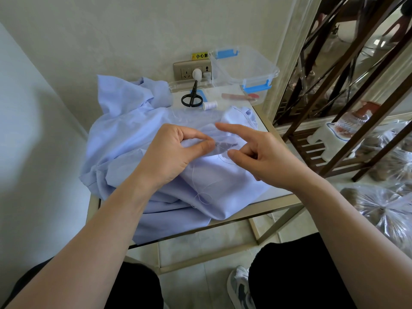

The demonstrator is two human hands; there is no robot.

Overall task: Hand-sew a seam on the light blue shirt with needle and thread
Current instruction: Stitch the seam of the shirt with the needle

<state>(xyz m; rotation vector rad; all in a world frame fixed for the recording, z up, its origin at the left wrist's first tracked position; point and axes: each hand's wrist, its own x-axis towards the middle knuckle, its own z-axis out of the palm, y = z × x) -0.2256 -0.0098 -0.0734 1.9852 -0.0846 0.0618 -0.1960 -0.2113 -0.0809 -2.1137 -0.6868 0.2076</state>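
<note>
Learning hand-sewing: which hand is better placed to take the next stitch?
Right, probably. The left hand pinches a fold of the light blue shirt, steadying it; the right hand hovers just beside that pinch, thumb and curled fingers facing it.

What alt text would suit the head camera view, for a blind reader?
Two bare hands work on a light blue shirt heaped on a table: the left hand pinches a fold, the right hand is close beside it, forefinger out. Behind lie scissors, a spool and a clear box.
</note>
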